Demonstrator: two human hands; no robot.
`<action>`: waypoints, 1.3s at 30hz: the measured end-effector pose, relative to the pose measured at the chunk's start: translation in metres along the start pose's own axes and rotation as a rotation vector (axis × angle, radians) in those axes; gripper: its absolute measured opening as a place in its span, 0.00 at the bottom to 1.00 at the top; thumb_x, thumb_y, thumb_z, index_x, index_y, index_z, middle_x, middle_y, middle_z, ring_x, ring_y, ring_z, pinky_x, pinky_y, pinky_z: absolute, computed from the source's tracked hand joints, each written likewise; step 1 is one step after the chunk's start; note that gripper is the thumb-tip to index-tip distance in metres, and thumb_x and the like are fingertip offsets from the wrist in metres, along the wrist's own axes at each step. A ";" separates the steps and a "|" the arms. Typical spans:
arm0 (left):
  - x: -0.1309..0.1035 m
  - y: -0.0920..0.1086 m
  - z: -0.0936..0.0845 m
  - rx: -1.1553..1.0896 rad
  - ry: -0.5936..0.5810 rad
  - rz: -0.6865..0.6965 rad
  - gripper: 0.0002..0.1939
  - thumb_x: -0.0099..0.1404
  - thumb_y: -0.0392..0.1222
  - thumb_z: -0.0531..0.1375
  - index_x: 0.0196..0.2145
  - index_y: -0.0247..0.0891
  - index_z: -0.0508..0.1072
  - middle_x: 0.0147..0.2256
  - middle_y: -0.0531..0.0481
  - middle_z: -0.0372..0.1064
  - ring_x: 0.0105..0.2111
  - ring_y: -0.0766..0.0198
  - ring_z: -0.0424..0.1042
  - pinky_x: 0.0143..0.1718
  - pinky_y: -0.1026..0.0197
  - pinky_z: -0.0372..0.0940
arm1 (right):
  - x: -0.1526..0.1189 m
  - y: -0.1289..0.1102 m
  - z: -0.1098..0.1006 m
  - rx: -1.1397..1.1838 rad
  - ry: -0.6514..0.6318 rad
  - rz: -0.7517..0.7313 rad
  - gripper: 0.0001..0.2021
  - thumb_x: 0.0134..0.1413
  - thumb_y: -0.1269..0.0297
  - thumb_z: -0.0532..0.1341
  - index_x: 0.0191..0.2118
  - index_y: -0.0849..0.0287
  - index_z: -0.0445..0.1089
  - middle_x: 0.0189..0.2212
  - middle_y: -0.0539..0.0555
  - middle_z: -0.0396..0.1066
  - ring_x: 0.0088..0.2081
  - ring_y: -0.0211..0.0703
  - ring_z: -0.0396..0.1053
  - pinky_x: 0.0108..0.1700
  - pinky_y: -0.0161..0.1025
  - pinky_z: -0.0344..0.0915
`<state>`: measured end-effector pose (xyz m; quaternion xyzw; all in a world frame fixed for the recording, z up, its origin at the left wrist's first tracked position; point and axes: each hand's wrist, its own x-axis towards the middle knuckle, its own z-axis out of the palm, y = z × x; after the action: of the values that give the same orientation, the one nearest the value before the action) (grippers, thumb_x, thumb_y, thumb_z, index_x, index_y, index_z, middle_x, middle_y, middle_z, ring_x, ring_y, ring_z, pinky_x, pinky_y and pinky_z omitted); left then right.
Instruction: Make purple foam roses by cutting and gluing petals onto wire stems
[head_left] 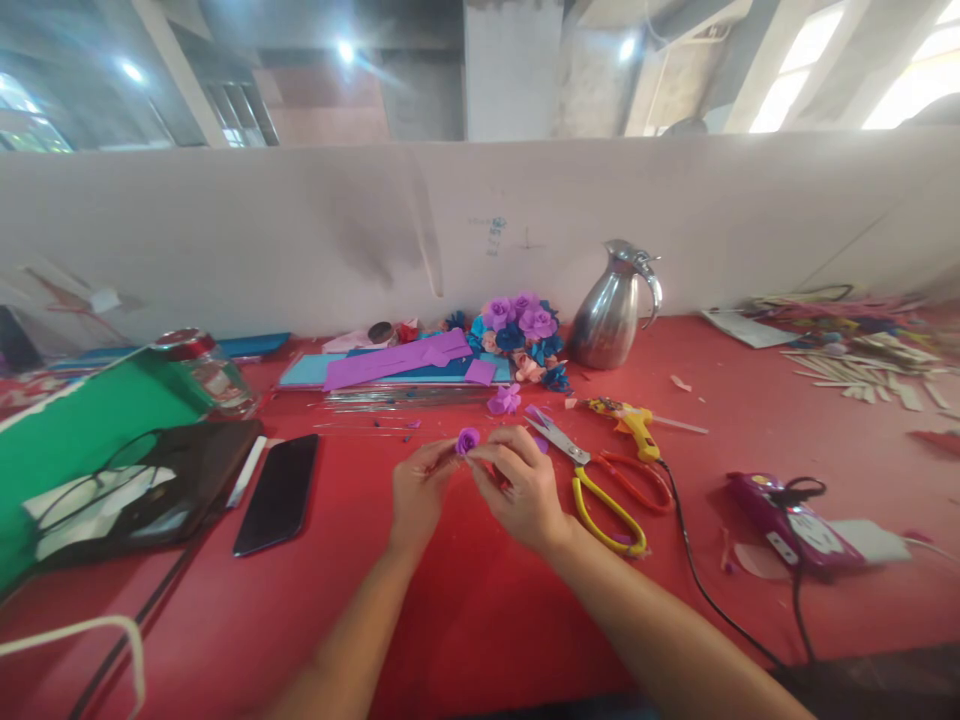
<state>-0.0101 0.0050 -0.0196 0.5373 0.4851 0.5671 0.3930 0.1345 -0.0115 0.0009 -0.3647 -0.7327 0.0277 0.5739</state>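
Note:
A small purple paper rose (467, 441) is held up between my two hands over the red table (465, 620). My left hand (420, 492) pinches it from the left, low near its base. From the right, the fingertips of my right hand (521, 485) close on its lower edge. Just beyond my right hand lies a loose purple paper flower (504, 399). Scissors (589, 470) with one yellow and one red handle rest open to the right of it. Behind are purple paper strips (397, 360) on blue sheets, with thin wires (390, 400) in front.
Finished paper flowers (525, 330) are heaped beside a steel jug (611, 305). A yellow glue gun (634, 425) and a purple power strip (795, 525) with cords lie right. A phone (277, 495), black pouch (202, 480) and glass jar (214, 375) stand left. A white partition (300, 240) closes the back.

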 end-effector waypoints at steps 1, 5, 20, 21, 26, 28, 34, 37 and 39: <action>0.000 0.000 0.000 0.006 0.000 -0.002 0.13 0.52 0.40 0.63 0.37 0.38 0.80 0.36 0.48 0.78 0.35 0.58 0.74 0.42 0.57 0.68 | 0.000 0.000 0.000 -0.003 0.002 -0.006 0.07 0.56 0.71 0.58 0.36 0.56 0.72 0.32 0.53 0.68 0.30 0.35 0.68 0.30 0.32 0.66; 0.000 -0.001 -0.001 0.030 -0.007 -0.008 0.14 0.55 0.40 0.61 0.39 0.38 0.79 0.36 0.48 0.78 0.36 0.58 0.74 0.42 0.57 0.68 | -0.002 0.002 0.000 -0.013 0.002 -0.042 0.07 0.57 0.71 0.57 0.37 0.57 0.73 0.32 0.54 0.68 0.31 0.35 0.69 0.30 0.31 0.66; 0.000 -0.005 -0.001 0.014 0.014 0.022 0.14 0.53 0.39 0.62 0.39 0.37 0.79 0.37 0.47 0.78 0.37 0.56 0.75 0.40 0.57 0.68 | -0.002 -0.003 0.000 -0.178 -0.070 -0.036 0.07 0.58 0.66 0.58 0.35 0.59 0.73 0.24 0.51 0.71 0.24 0.34 0.67 0.26 0.31 0.62; 0.000 -0.006 -0.002 0.020 0.012 0.025 0.14 0.53 0.39 0.62 0.39 0.37 0.79 0.37 0.47 0.78 0.38 0.56 0.75 0.41 0.57 0.68 | -0.001 -0.003 0.000 -0.183 -0.064 -0.041 0.07 0.58 0.66 0.58 0.35 0.59 0.73 0.25 0.51 0.71 0.24 0.33 0.68 0.27 0.31 0.62; -0.001 -0.004 -0.001 0.068 0.014 0.027 0.14 0.55 0.40 0.61 0.40 0.38 0.79 0.37 0.47 0.78 0.37 0.56 0.75 0.43 0.56 0.68 | -0.002 -0.002 0.000 -0.157 -0.056 -0.089 0.07 0.58 0.70 0.57 0.37 0.57 0.73 0.35 0.54 0.74 0.32 0.34 0.72 0.32 0.29 0.66; -0.001 -0.001 0.000 0.081 0.019 0.027 0.14 0.55 0.40 0.61 0.40 0.38 0.79 0.37 0.47 0.78 0.37 0.56 0.75 0.43 0.55 0.68 | -0.004 -0.001 0.000 -0.134 -0.078 -0.087 0.08 0.58 0.71 0.56 0.39 0.57 0.72 0.37 0.54 0.75 0.35 0.35 0.73 0.34 0.29 0.68; -0.001 -0.001 0.000 0.072 0.007 0.030 0.15 0.55 0.40 0.61 0.40 0.38 0.79 0.37 0.47 0.78 0.38 0.56 0.75 0.43 0.55 0.68 | -0.006 0.001 0.002 -0.127 -0.089 -0.083 0.07 0.58 0.71 0.57 0.37 0.58 0.72 0.35 0.53 0.76 0.33 0.36 0.73 0.35 0.31 0.68; -0.001 -0.005 -0.001 0.051 -0.004 0.034 0.15 0.55 0.40 0.60 0.41 0.37 0.78 0.37 0.47 0.78 0.38 0.56 0.75 0.43 0.55 0.68 | -0.005 -0.001 0.002 -0.157 -0.080 -0.056 0.08 0.58 0.70 0.56 0.39 0.57 0.72 0.33 0.54 0.76 0.32 0.35 0.73 0.34 0.31 0.68; -0.001 -0.007 -0.002 0.034 -0.006 0.027 0.15 0.55 0.40 0.60 0.41 0.37 0.78 0.37 0.47 0.78 0.37 0.56 0.75 0.43 0.55 0.68 | -0.004 -0.002 0.002 -0.185 -0.077 -0.046 0.08 0.59 0.69 0.57 0.40 0.58 0.72 0.32 0.54 0.76 0.31 0.35 0.73 0.33 0.31 0.67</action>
<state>-0.0122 0.0051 -0.0263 0.5520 0.4860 0.5627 0.3775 0.1326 -0.0143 -0.0019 -0.3980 -0.7619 -0.0392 0.5094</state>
